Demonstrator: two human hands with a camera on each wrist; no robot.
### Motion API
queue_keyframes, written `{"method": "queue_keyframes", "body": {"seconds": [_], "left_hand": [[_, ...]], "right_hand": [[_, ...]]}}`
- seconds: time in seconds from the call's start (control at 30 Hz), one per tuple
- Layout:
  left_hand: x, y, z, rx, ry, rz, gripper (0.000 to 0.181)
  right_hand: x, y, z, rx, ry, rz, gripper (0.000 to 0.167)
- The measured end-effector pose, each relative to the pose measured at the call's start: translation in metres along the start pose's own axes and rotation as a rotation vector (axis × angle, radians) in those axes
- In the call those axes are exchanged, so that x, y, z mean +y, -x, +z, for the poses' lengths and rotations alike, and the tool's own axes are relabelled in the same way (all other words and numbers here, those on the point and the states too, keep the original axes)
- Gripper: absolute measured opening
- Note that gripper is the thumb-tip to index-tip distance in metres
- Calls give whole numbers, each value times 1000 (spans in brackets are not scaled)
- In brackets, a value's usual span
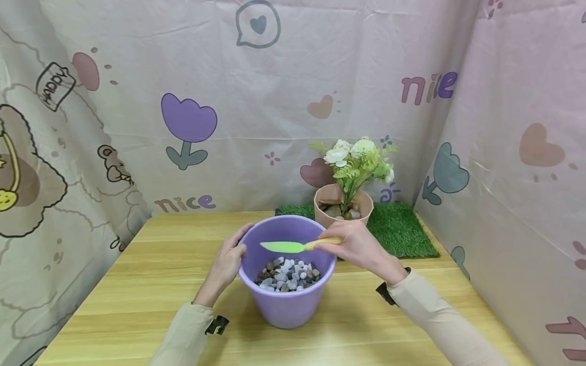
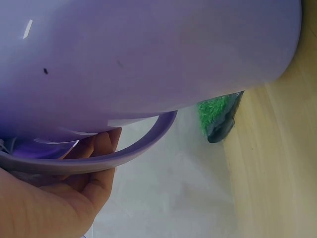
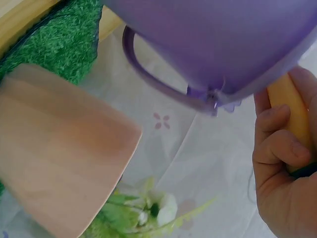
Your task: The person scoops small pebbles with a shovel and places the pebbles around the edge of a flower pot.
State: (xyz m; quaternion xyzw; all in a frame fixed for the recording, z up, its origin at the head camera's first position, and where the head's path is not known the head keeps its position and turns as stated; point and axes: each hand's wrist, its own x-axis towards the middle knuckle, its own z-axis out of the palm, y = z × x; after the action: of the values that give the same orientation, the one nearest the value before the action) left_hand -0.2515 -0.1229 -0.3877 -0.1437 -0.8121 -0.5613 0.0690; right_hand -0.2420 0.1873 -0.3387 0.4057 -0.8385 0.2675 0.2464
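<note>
A purple bucket (image 1: 287,305) stands on the table with grey, white and brown pebbles (image 1: 288,275) in its bottom. My left hand (image 1: 230,256) grips the bucket at the left of its rim; in the left wrist view the fingers (image 2: 101,186) curl about the rim and handle (image 2: 133,151). Over the bucket's opening, my right hand (image 1: 354,244) holds a small garden trowel by its yellow handle (image 1: 324,242). The trowel's green blade (image 1: 284,247) points left, above the pebbles, with none visible on it. In the right wrist view, fingers (image 3: 277,148) wrap that handle.
Behind the bucket to the right, a pink pot (image 1: 322,211) holds stones and white flowers (image 1: 361,152). It stands on a green turf mat (image 1: 398,234). A printed cloth (image 1: 274,101) hangs at the back and sides of the wooden table (image 1: 151,284).
</note>
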Motion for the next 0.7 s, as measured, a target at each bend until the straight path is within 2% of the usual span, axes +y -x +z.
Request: {"method": "queue_keyframes", "body": {"seconds": [0.1,0.33,0.47,0.7], "left_hand": [[0,0,0,-4,7,-1,67],[0,1,0,-9,6,-5,68],[-1,1,0,-12,1,-6,67],[-1,0,0,6,5,23,67]], "right_hand": [[-5,-7,5,-66,46,-23,14],[-11,-18,16,-155,180,-51,16],[-14,-21,20,-218,212,-29,17],[-16,-25,21,-283,230,-3,16]]}}
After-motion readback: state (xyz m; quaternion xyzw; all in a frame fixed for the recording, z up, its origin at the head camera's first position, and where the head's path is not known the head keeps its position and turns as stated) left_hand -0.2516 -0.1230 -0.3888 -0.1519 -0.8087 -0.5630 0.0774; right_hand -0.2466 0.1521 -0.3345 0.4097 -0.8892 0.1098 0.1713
